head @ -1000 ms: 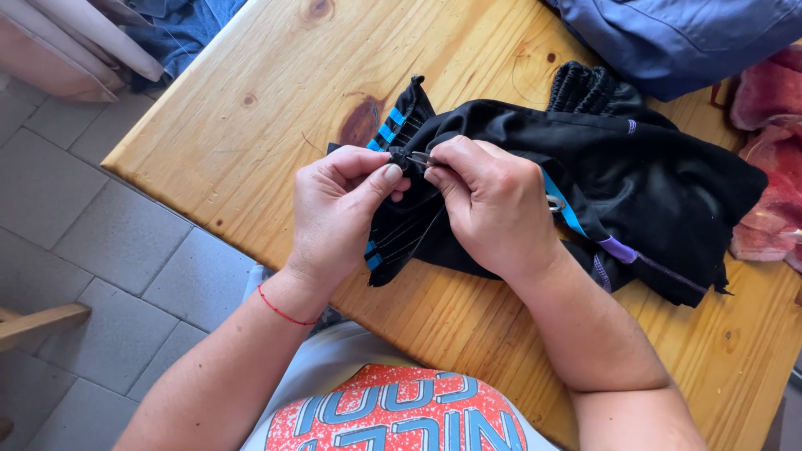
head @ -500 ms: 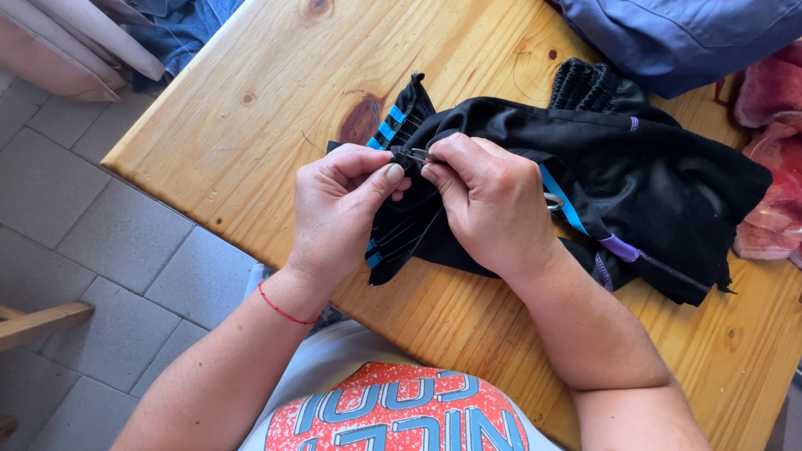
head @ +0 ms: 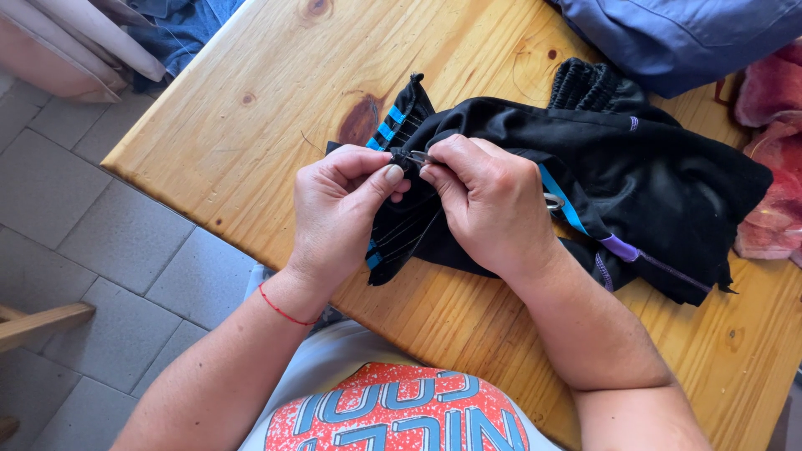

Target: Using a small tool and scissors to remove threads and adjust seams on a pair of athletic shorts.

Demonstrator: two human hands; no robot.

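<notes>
Both hands meet over a black garment (head: 635, 179) lying on the wooden table (head: 276, 108). The left hand (head: 338, 213) pinches the garment's edge between thumb and forefinger. The right hand (head: 489, 205), fingers curled closed, grips a small metal tool (head: 418, 156) at that same edge. A blue cloth (head: 668, 33) lies beyond the garment, a pink cloth (head: 773, 167) to its right.

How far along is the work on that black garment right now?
Done: nothing finished shows. In hand: left hand and right hand pinch the black garment around a thin metal tool on the wooden table. Left: cannot tell; the seam is hidden.
</notes>
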